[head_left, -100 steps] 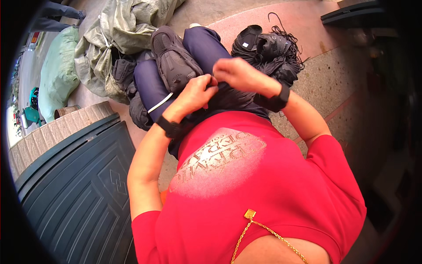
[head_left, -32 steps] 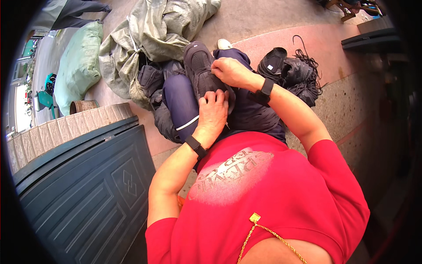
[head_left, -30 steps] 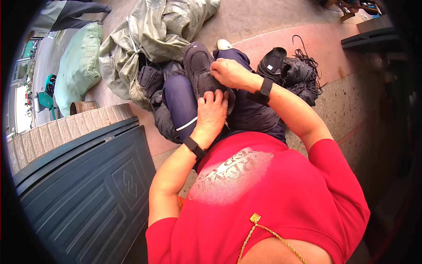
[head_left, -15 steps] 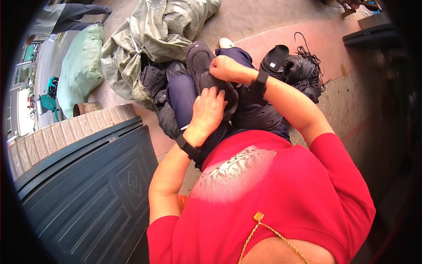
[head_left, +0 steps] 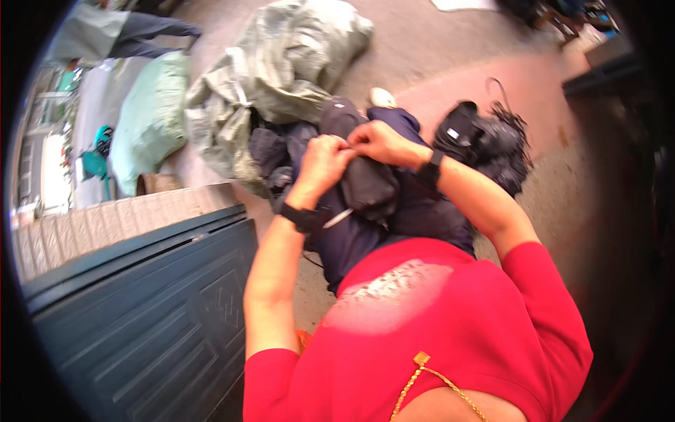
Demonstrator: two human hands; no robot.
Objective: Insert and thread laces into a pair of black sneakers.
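Observation:
A dark shoe [head_left: 369, 186] lies lengthwise across my lap, its toe pointing away from me. Over its middle my left hand [head_left: 325, 165] and my right hand [head_left: 385, 144] meet, thumbs and fingertips pinched together. Whatever sits between the fingertips is too small and blurred to name. Under my left wrist, beside the shoe's heel, a thin pale strip [head_left: 338, 219] sticks out; its kind is unclear. Each wrist wears a black band.
Several dark shoes with a bundle of laces [head_left: 485, 144] lie to the right. Ahead slumps a large grey-green woven sack [head_left: 281, 63]; a pale green sack [head_left: 153, 112] stands further left. A blue panelled door [head_left: 155, 316] is at my left. A person's legs [head_left: 151, 34] show far left.
My hands have left the shoe's surface and come together above it, fingertips touching. The pale strip now shows by my left wrist. The whole view has shifted slightly.

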